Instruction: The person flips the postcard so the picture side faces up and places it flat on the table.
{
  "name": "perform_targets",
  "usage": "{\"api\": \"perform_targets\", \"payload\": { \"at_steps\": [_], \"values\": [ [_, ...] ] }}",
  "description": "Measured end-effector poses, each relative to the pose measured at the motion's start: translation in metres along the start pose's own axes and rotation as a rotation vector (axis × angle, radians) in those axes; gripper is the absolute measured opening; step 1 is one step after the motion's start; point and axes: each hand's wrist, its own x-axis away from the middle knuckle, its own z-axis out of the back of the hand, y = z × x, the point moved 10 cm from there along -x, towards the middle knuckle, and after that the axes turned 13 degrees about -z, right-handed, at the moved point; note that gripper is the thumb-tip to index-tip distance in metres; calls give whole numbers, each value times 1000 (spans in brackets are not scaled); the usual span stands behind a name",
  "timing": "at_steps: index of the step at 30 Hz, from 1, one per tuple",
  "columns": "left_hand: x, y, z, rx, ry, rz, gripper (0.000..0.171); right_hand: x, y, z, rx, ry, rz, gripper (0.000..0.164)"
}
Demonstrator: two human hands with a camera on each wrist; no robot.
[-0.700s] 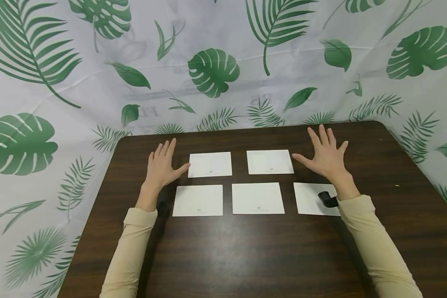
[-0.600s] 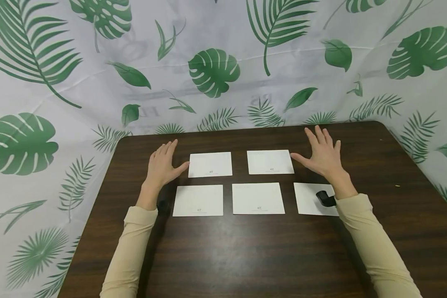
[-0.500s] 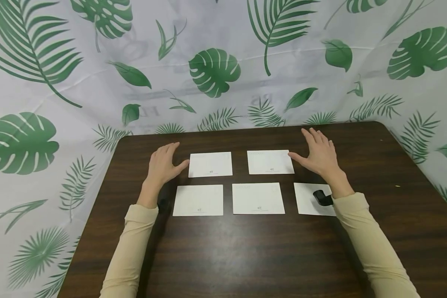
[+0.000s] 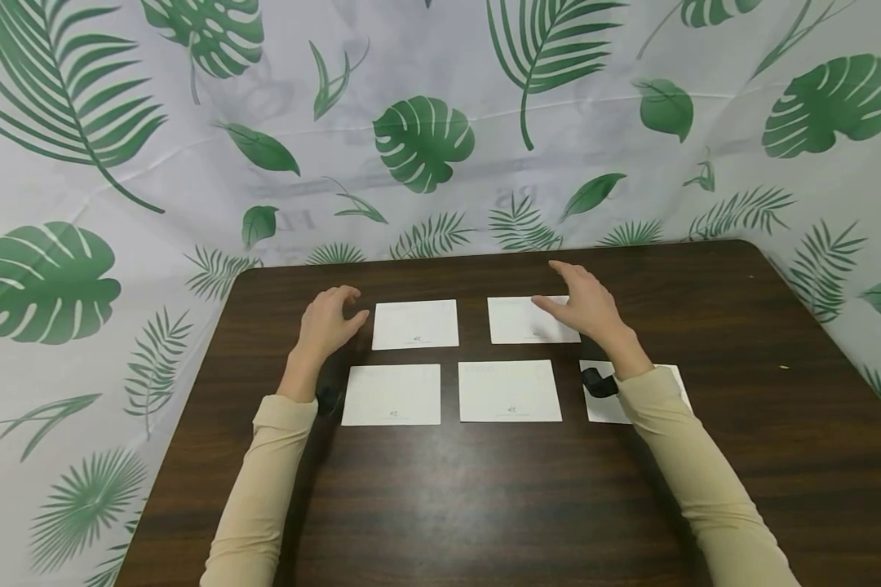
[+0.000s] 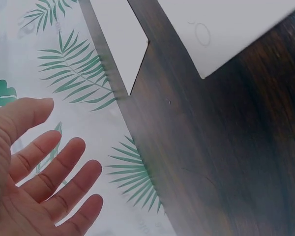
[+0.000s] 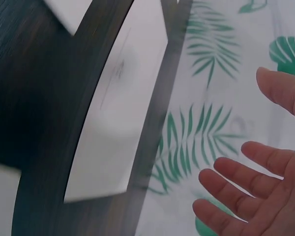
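My left hand [image 4: 325, 322] hovers just left of the back-left white card [image 4: 414, 324], fingers relaxed and slightly bent, holding nothing. In the left wrist view its fingers [image 5: 64, 160] are spread apart. My right hand [image 4: 586, 303] is over the right part of the back-right white card [image 4: 510, 314], thumb and fingers apart with nothing between them. That same card [image 6: 118, 113] lies beside the hand in the right wrist view. Three more cards form the front row: a left one [image 4: 391, 395], a middle one [image 4: 510, 391] and a right one [image 4: 608, 410], partly hidden by my right forearm.
The cards lie flat on a dark wooden table [image 4: 426, 505] with rounded back corners. Behind it hangs a white cloth [image 4: 323, 147] printed with green leaves. A black wrist camera [image 4: 598, 383] sticks out from my right wrist above the front-right card.
My right hand has moved left, from beside the back-right card to over it, and its fingers have drawn closer together. The left hand's fingers have bent inward slightly. The cards have stayed put.
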Motion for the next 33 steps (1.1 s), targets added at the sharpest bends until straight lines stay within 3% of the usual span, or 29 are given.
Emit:
{"api": "perform_targets", "payload": {
  "at_steps": [11, 20, 29, 33],
  "values": [
    [-3, -10, -8, 147, -33, 89, 29, -5, -37, -19, -103, -59, 60, 68],
    [-6, -15, -11, 286, -7, 127, 28, -12, -58, -37, -188, -111, 83, 66],
    [-8, -32, -28, 373, -152, 298, 44, -19, -77, -61, -283, -208, 69, 67],
    [-10, -35, -34, 424, -201, 333, 47, -23, -81, -74, -320, -260, 15, 66]
  ]
}}
